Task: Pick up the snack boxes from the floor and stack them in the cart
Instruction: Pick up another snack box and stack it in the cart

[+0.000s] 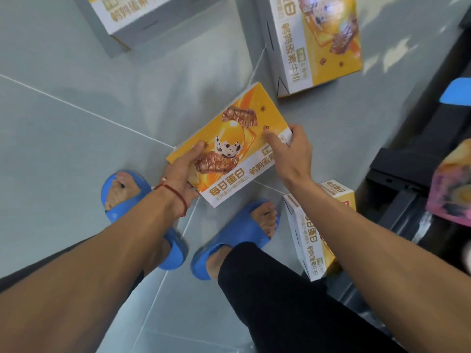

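progress: one snack box (229,141) is held in both hands, apparently lifted clear of the grey tiled floor (63,123), in front of the feet in blue slippers (237,233). it has not yet been placed. three more boxes of the same print are seen on the floor: a far-left box (142,19), a far-right box (313,42), and a near box (313,235) just beside the right foot. a black frame (418,138) at the right edge is judged to be the cart. a pink and yellow package (451,184) is seen there, but whether any box has been stacked inside cannot be told. most of the task is therefore judged outstanding.

grip: the left hand (183,171) is closed on the box's near-left edge, thumb laid on the top face and fingers tucked beneath. the right hand (295,149) is clamped on the far-right corner, thumb on top and fingers curled round the edge.

condition of the item: a flat rectangular carton is noted, yellow-orange on its face with a white band of printed characters, a speckled egg and brown bars pictured. it is held tilted, face up. no dents or tears are visible.
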The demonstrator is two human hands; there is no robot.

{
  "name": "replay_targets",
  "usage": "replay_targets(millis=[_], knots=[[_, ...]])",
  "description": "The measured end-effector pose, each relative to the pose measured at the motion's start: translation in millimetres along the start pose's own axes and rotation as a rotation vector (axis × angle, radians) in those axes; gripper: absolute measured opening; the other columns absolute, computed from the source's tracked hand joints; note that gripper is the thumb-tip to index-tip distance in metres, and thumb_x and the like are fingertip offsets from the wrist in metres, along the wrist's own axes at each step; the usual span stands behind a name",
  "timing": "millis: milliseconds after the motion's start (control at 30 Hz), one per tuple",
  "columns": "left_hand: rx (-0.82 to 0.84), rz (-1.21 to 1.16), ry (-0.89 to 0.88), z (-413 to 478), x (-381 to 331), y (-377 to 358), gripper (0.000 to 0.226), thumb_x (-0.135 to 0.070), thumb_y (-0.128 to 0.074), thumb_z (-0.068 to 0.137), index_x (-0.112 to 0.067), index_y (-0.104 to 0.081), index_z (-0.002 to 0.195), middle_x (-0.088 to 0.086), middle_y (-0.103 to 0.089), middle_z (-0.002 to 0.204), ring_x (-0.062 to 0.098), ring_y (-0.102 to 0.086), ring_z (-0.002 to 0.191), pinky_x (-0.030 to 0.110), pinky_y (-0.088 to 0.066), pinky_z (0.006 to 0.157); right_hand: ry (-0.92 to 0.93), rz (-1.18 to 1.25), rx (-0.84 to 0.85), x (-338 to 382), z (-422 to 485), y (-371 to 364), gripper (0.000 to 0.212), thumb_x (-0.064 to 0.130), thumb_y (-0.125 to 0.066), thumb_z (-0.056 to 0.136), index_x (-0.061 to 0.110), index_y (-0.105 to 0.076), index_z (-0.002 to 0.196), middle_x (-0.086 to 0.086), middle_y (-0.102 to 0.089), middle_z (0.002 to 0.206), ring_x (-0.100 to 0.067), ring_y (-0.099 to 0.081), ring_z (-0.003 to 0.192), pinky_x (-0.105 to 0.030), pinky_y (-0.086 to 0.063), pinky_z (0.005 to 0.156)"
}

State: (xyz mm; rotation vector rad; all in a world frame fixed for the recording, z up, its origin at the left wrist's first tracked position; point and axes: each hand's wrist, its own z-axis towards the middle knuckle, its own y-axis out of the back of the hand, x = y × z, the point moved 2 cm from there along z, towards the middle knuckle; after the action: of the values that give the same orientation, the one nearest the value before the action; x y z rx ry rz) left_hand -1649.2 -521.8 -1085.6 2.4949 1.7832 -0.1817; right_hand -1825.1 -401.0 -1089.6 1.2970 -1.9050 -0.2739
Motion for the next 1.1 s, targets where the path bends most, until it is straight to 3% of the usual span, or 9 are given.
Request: replay_targets(millis=[200, 333, 467, 600, 633, 700, 767, 900, 1100], knots=[[0.002, -0.022, 0.027, -50.8, -27.2, 11.0, 0.042, -0.056, -0.053, 0.094, -0.017, -0.068, 0.093, 0.003, -0.076, 0.072, 0.018, -0.073, 0.057, 0.035, -0.059, 0.049, -0.09, 0.094, 0.042, 19.7, -44.7, 17.2, 0.041, 0.061, -0.067, 0.091, 0.024, -0.052, 0.1, -0.002, -0.065, 0.103, -0.015, -0.063, 0.091, -0.028, -0.045, 0.071], [-0.061, 0.046, -0.022, -108.7, -49.6, 26.4, 0.056, -0.055, -0.064, 0.088, -0.012, -0.065, 0.124, 0.01, -0.078, 0.096, 0.02, -0.075, 0.065, 0.033, -0.057, 0.046, -0.104, 0.083, 0.037, 47.0, -95.7, 38.3, 0.055, 0.076, -0.058, 0.086, 0.024, -0.049, 0.101, -0.002, -0.062, 0.106, -0.018, -0.062, 0.096, -0.039, -0.052, 0.081], [-0.082, 0.161, -0.08, -175.3, -68.2, 49.2, 0.066, -0.059, -0.068, 0.083, -0.014, -0.06, 0.129, 0.007, -0.077, 0.099, 0.016, -0.075, 0.066, 0.028, -0.055, 0.045, -0.102, 0.109, 0.039, 82.6, -155.9, 60.6, 0.076, 0.086, -0.053, 0.08, 0.025, -0.047, 0.123, -0.001, -0.06, 0.12, -0.019, -0.062, 0.107, -0.051, -0.053, 0.096], [-0.002, 0.237, -0.103, -256.3, -86.3, 66.3, 0.033, -0.051, -0.057, 0.093, -0.021, -0.067, 0.1, -0.006, -0.075, 0.069, 0.009, -0.071, 0.055, 0.023, -0.053, 0.046, -0.072, 0.128, 0.088, 131.4, -215.7, 85.4, 0.097, 0.095, -0.044, 0.076, 0.029, -0.046, 0.147, -0.004, -0.054, 0.138, -0.023, -0.054, 0.126, -0.051, -0.046, 0.107], [0.006, 0.232, -0.106, -278.0, -91.1, 71.6, 0.028, -0.049, -0.055, 0.095, -0.023, -0.066, 0.094, -0.009, -0.074, 0.064, 0.008, -0.071, 0.054, 0.024, -0.056, 0.05, -0.066, 0.128, 0.104, 144.5, -230.0, 92.3, 0.097, 0.098, -0.041, 0.075, 0.029, -0.051, 0.142, -0.006, -0.055, 0.135, -0.024, -0.055, 0.124, -0.052, -0.046, 0.107], [-0.003, 0.218, -0.114, -318.9, -99.7, 85.2, 0.025, -0.049, -0.059, 0.092, -0.025, -0.067, 0.096, -0.012, -0.074, 0.066, 0.012, -0.072, 0.071, 0.038, -0.06, 0.081, -0.084, 0.171, 0.124, 171.2, -260.2, 105.9, 0.1, 0.102, -0.039, 0.07, 0.027, -0.056, 0.133, -0.009, -0.057, 0.131, -0.027, -0.058, 0.12, -0.056, -0.048, 0.106], [-0.029, 0.2, -0.135, -358.3, -108.1, 101.3, 0.03, -0.049, -0.065, 0.088, -0.028, -0.067, 0.109, -0.013, -0.076, 0.075, 0.016, -0.068, 0.09, 0.055, -0.048, 0.1, -0.104, 0.214, 0.137, 200.2, -292.3, 120.4, 0.094, 0.101, -0.039, 0.07, 0.028, -0.056, 0.126, -0.008, -0.057, 0.131, -0.026, -0.059, 0.118, -0.055, -0.048, 0.105], [-0.026, 0.166, -0.224, -429.5, -119.5, 130.3, 0.046, -0.039, -0.069, 0.086, -0.03, -0.058, 0.13, -0.01, -0.074, 0.092, 0.017, -0.067, 0.099, 0.056, -0.051, 0.095, -0.097, 0.284, 0.167, 264.9, -356.0, 146.2, 0.073, 0.089, -0.042, 0.082, 0.026, -0.051, 0.118, -0.002, -0.057, 0.124, -0.019, -0.058, 0.115, -0.042, -0.05, 0.097], [0.023, 0.094, -0.347, -513.6, -138.0, 176.9, 0.063, -0.026, -0.073, 0.073, -0.032, -0.053, 0.133, -0.001, -0.07, 0.115, 0.022, -0.063, 0.113, 0.051, -0.055, 0.089, -0.062, 0.252, 0.222, 329.0, -434.6, 178.3, 0.052, 0.055, -0.055, 0.1, 0.012, -0.047, 0.128, 0.012, -0.054, 0.101, 0.015, -0.056, 0.079, -0.004, -0.042, 0.063]])
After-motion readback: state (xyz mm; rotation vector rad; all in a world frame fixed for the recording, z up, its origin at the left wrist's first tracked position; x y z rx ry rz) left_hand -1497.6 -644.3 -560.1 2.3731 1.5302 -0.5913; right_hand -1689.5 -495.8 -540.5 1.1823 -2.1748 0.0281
